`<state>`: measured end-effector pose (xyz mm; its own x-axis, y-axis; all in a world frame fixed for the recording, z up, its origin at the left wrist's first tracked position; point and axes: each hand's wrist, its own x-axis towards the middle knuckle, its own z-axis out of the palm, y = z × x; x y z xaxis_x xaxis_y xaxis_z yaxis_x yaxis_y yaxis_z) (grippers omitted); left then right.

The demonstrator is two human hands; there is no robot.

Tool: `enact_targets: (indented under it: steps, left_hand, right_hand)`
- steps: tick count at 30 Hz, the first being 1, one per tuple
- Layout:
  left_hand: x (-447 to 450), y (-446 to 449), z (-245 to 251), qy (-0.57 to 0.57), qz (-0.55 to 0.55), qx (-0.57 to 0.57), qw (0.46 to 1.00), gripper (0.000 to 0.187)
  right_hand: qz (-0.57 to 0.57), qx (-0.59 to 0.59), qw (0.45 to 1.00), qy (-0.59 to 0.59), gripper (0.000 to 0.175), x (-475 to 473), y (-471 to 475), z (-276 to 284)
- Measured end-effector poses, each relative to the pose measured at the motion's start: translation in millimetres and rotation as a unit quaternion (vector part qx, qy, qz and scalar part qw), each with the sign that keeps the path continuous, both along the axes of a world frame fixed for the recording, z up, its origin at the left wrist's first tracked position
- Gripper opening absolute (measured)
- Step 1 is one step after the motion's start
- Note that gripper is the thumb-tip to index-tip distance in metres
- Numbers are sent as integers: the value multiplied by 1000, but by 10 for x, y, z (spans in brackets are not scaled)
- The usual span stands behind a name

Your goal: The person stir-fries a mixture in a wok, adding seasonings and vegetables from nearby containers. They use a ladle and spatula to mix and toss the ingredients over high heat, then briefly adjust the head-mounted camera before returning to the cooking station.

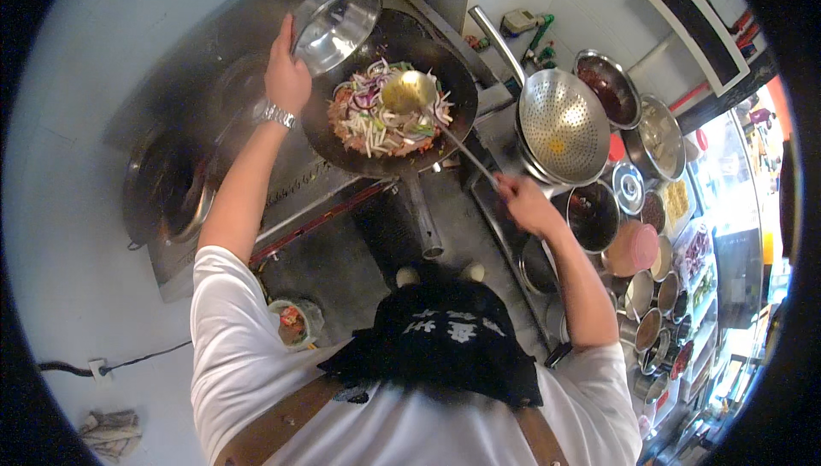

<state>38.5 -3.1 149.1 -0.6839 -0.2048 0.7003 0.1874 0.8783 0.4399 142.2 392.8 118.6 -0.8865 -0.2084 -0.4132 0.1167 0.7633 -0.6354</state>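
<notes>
A large wok [314, 148] sits on the stove before me, its hollow handle [423, 222] pointing my way. In it lies a heap of sliced purple onion, pale strips and meat [372, 123]. My left hand [288, 78] holds a shiny metal bowl [333, 30] by its rim, tilted over the wok's far left edge. My right hand [526, 203] grips the long handle of a ladle [410, 91]. Above or against the onions is the ladle's bowl; whether it touches them I cannot tell.
A perforated metal strainer [564, 126] rests at the right, its handle pointing up and left. Behind and below it crowd several pots and ingredient bowls, among them a dark pot [592, 216]. Another pan [170, 190] stands at the left. A lined waste bin [295, 325] is on the floor.
</notes>
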Motion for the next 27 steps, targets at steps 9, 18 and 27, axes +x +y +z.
enact_targets:
  steps: [9,18,27]
  left_hand:
    - [-5,-112,195,-81,-71,313,943,52]
    - [362,157,340,-87,-59,130,986,58]
    - [401,352,182,-98,-51,-49,993,72]
  right_hand:
    - [85,-4,993,81,28,-173,-159,-246]
    - [106,-145,867,465,33,-755,-1161,72]
    - [229,101,919,304,19,-1636,-2384,-208]
